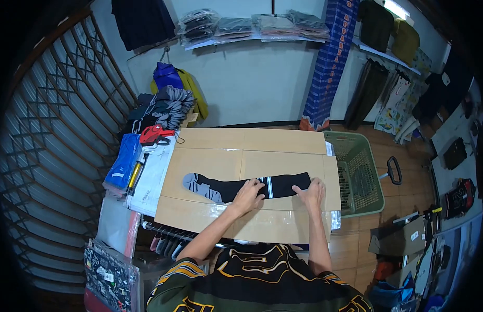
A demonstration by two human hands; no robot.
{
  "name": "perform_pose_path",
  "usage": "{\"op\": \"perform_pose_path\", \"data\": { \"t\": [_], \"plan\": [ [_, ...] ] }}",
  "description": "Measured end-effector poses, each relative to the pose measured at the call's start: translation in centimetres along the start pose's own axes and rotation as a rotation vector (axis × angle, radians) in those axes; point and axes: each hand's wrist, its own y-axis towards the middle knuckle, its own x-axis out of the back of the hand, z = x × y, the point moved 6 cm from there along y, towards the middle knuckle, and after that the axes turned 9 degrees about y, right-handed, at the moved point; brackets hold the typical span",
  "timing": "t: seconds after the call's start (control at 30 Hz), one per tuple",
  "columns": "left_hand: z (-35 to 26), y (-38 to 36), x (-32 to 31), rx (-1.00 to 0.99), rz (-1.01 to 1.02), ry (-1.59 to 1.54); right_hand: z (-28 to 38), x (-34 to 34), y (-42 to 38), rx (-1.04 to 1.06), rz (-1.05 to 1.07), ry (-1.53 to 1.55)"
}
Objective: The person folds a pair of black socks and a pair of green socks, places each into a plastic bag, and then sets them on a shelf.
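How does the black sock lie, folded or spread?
Spread: the sock stretches lengthwise across the cardboard, its grey toe and cuff both showing.

Jersey [252, 286] cut off below, printed column [332, 62] cut off above

We saw matt brown cardboard [283, 221], smooth apart from strips of glossy clear tape. The sock [236, 188] was soft knitted cloth, dull all over. The basket [374, 200] looked like moulded plastic (perforated, faintly shiny), and the bags [199, 26] on the shelf were glossy, crinkled clear plastic.
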Motion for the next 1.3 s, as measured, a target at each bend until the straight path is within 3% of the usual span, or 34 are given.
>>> {"op": "perform_pose_path", "data": {
  "t": [0.17,0.3,0.5,0.8,0.9,1.1,1.3],
  "plan": [
    [1.1,0.6,0.4,0.035,0.019,-0.077,-0.5,-0.4,0.9,-0.001,0.042,0.21],
    [1.7,1.2,0.7,0.138,0.108,-0.156,-1.2,-0.3,0.7,0.075,-0.064,0.497],
    [1.5,1.3,1.0,0.138,0.087,-0.159,-1.1,-1.4,0.4,0.007,-0.078,0.917],
    [2.0,1.1,1.7,0.165,0.122,-0.165,-0.4,-1.2,-0.4,-0.001,-0.153,0.912],
    [0.5,1.6,1.2,0.06,0.053,-0.043,0.2,-1.7,-0.3,-0.027,-0.06,1.016],
    [-0.5,2.6,-0.2,0.155,0.154,0.093,3.6,-0.9,-1.6,0.037,0.027,1.157],
    [-0.5,3.2,-0.7,0.192,0.161,0.127,7.7,-1.4,-3.6,0.09,0.122,1.103]
  ]
}}
